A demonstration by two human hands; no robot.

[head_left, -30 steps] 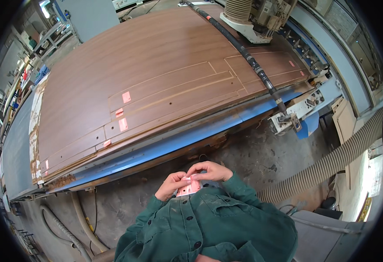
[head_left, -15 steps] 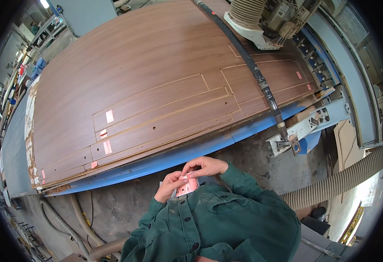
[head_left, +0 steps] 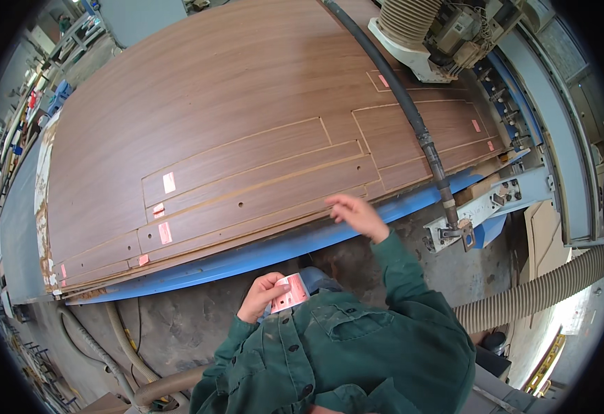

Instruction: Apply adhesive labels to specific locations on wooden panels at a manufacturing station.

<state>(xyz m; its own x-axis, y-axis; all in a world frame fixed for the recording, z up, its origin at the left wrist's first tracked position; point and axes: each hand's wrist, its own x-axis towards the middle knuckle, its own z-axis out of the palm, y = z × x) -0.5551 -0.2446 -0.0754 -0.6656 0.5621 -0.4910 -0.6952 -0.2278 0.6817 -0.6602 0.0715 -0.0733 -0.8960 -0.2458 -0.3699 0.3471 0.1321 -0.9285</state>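
My left hand (head_left: 260, 298) is closed on a sheet of pink-and-white labels (head_left: 289, 293), held close to my shirt front with the thumb across its face. My right hand (head_left: 358, 215) reaches out over the near edge of the wood-grain panel (head_left: 247, 90). Its index finger is stretched toward the panel, the other fingers bent and partly apart; I make out nothing between them. Cut outlines and small round holes run along the panel's near side. Pink labels lie on several of the cut pieces, among them a label (head_left: 169, 183) and another label (head_left: 165, 233) at the left.
A black hose (head_left: 407, 103) crosses above the panel to a white metal bracket (head_left: 478, 210). A machine head with a ribbed duct (head_left: 405, 21) stands at the far right. The blue bed edge (head_left: 247, 262) runs below the panel. Ribbed hoses, including a beige hose (head_left: 529, 293), lie around me.
My right hand has left the label sheet and moved forward and right to the panel's edge. My left hand still holds the sheet. The view has shifted slightly.
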